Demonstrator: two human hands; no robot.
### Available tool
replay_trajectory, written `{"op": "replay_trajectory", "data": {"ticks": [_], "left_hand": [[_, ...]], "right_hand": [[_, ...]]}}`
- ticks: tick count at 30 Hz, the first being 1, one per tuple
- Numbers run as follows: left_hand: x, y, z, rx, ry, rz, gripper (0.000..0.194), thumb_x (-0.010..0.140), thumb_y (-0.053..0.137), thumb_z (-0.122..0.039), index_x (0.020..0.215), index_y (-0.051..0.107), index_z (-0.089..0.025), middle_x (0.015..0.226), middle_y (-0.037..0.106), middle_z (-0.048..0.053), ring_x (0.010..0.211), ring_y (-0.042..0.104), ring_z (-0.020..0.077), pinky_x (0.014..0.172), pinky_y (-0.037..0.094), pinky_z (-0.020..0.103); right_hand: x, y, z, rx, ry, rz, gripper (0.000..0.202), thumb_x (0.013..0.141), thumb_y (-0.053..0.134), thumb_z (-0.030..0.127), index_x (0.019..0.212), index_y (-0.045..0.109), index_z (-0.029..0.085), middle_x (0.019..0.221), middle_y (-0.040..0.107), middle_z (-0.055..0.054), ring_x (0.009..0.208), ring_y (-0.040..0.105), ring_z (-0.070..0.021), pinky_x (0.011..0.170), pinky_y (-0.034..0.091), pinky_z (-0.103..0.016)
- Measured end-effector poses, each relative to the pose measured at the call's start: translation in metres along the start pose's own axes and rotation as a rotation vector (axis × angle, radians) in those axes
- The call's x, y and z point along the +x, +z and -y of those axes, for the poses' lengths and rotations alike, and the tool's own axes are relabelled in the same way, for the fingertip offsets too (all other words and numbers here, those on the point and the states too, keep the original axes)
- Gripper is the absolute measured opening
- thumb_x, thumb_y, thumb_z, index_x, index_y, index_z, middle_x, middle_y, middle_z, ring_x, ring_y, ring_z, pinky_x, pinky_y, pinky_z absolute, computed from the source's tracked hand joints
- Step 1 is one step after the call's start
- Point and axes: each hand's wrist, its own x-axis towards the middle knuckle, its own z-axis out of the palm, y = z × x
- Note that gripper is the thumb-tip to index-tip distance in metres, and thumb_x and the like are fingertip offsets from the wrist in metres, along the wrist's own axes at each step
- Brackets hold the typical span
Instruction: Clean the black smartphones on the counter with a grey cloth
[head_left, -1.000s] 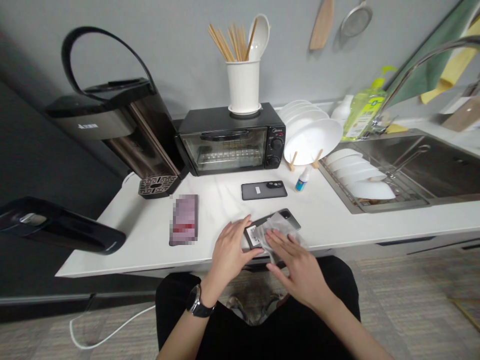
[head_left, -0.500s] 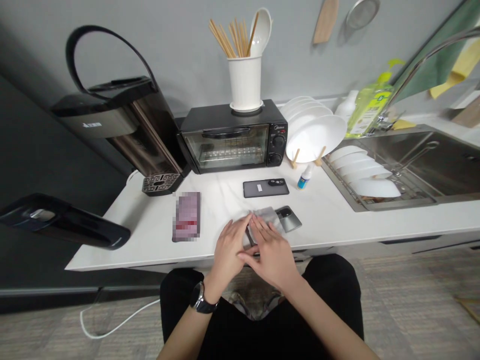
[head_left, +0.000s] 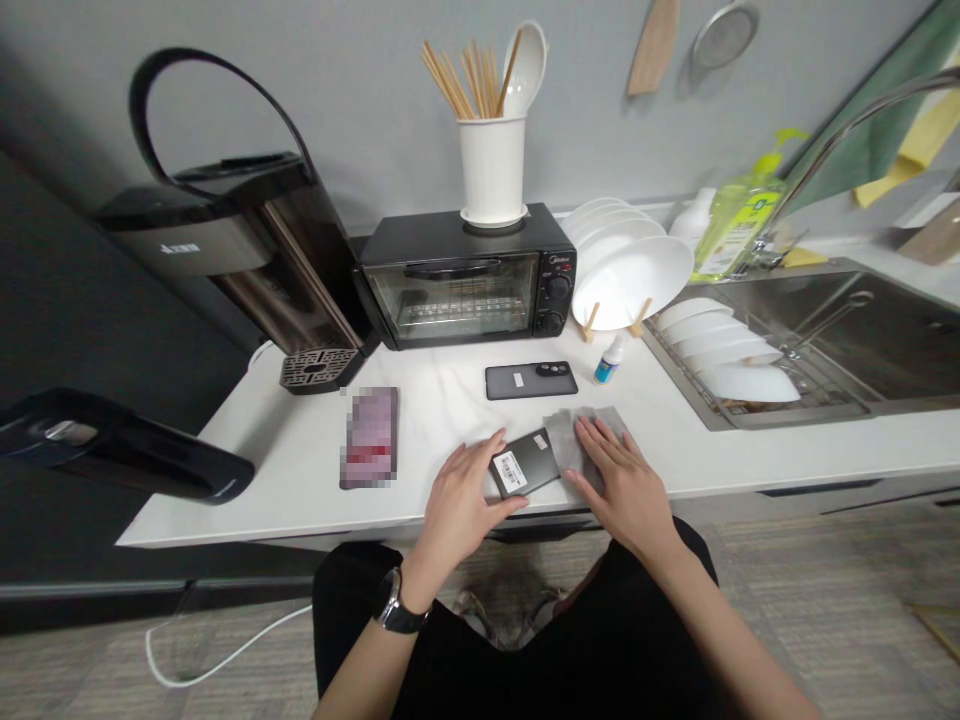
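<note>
A grey phone with labels (head_left: 531, 462) lies on the white counter near its front edge. My left hand (head_left: 465, 487) grips its left end between thumb and fingers. A grey cloth (head_left: 566, 440) covers the phone's right end, and my right hand (head_left: 619, 480) rests on it with the fingers stretched out. Behind them lies a dark phone or phone case (head_left: 525, 380) with a white label. Right of that stands a small spray bottle (head_left: 608, 362). A blurred-out purple rectangular item (head_left: 370, 437) lies to the left.
A toaster oven (head_left: 465, 290) at the back carries a white utensil cup (head_left: 493, 170). White plates (head_left: 637, 280) stand in a rack beside it. The sink (head_left: 885, 310) is at the right. A black dispenser (head_left: 300, 260) and a dark bottle (head_left: 127, 450) are at the left.
My right hand and the cloth have moved right, uncovering most of the grey phone. The phone has shifted left. My left hand now holds its left end.
</note>
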Motion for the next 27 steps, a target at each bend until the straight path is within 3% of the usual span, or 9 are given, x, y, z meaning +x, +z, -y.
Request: {"op": "replay_trajectory", "data": {"ticks": [5,9,11,13,16,19,22,24,27], "left_hand": [[-0.002,0.002,0.003,0.003,0.015,-0.009,0.093,0.084,0.084,-0.029,0.161,0.032,-0.031,0.143,0.067,0.009,0.132,0.064,0.0287,0.122,0.039,0.056],[-0.006,0.008,0.008,0.057,0.01,-0.023,0.087,0.087,0.079,-0.024,0.161,0.033,-0.028,0.154,0.059,0.012,0.138,0.059,0.031,0.122,0.04,0.056],[-0.008,0.01,0.009,0.075,-0.005,-0.021,0.087,0.087,0.077,-0.023,0.161,0.032,-0.027,0.156,0.056,0.012,0.141,0.057,0.0313,0.123,0.039,0.056],[-0.009,0.011,0.008,0.072,-0.012,-0.014,0.089,0.087,0.077,-0.02,0.162,0.029,-0.026,0.155,0.057,0.012,0.142,0.056,0.03,0.124,0.037,0.056],[-0.009,0.008,0.005,0.052,-0.006,-0.02,0.091,0.085,0.083,-0.024,0.16,0.031,-0.029,0.153,0.06,0.01,0.142,0.056,0.0287,0.124,0.037,0.055],[-0.007,0.005,0.002,0.03,-0.005,-0.023,0.091,0.083,0.087,-0.032,0.157,0.035,-0.031,0.15,0.062,0.009,0.14,0.058,0.0294,0.124,0.037,0.056],[-0.005,0.003,0.0,0.01,-0.011,-0.003,0.095,0.082,0.088,-0.032,0.159,0.032,-0.032,0.148,0.064,0.008,0.139,0.059,0.0287,0.125,0.035,0.057],[-0.004,0.002,0.0,0.007,-0.016,0.007,0.096,0.082,0.088,-0.032,0.159,0.031,-0.033,0.147,0.065,0.006,0.139,0.059,0.0278,0.125,0.034,0.056],[-0.004,0.003,0.0,0.008,-0.018,0.009,0.093,0.084,0.086,-0.032,0.159,0.031,-0.032,0.147,0.065,0.006,0.139,0.059,0.0267,0.125,0.035,0.055]], "right_hand": [[0.02,0.019,0.045,0.067,-0.029,0.015,0.076,0.101,0.053,0.06,0.159,0.043,0.012,0.159,0.049,-0.019,0.15,0.044,-0.0365,0.123,0.037,-0.06],[0.012,0.022,0.098,0.202,-0.131,0.102,0.083,0.098,0.058,0.064,0.159,0.042,0.011,0.16,0.048,-0.019,0.15,0.045,-0.034,0.124,0.039,-0.056],[0.002,0.017,0.108,0.233,-0.155,0.134,0.086,0.096,0.058,0.066,0.159,0.042,0.009,0.16,0.047,-0.019,0.15,0.045,-0.0334,0.124,0.039,-0.055],[-0.01,0.008,0.103,0.251,-0.19,0.176,0.083,0.097,0.057,0.066,0.159,0.042,0.012,0.161,0.047,-0.017,0.15,0.046,-0.0313,0.123,0.041,-0.053],[-0.024,-0.007,0.07,0.216,-0.191,0.196,0.071,0.103,0.054,0.057,0.162,0.038,0.022,0.162,0.047,-0.011,0.15,0.046,-0.0284,0.122,0.042,-0.052],[-0.026,-0.012,0.027,0.102,-0.094,0.121,0.066,0.106,0.05,0.048,0.165,0.031,0.026,0.163,0.045,-0.009,0.151,0.045,-0.0294,0.121,0.042,-0.055],[-0.014,-0.006,-0.002,0.01,-0.011,0.019,0.067,0.106,0.048,0.05,0.165,0.032,0.021,0.161,0.049,-0.012,0.15,0.045,-0.0327,0.121,0.041,-0.058],[-0.002,0.002,-0.004,-0.02,0.023,-0.03,0.073,0.104,0.05,0.056,0.163,0.037,0.015,0.158,0.052,-0.015,0.151,0.043,-0.0356,0.121,0.04,-0.06],[0.013,0.015,0.023,-0.008,0.022,-0.039,0.08,0.101,0.053,0.063,0.159,0.042,0.009,0.16,0.047,-0.019,0.153,0.04,-0.0373,0.122,0.037,-0.061]]}}
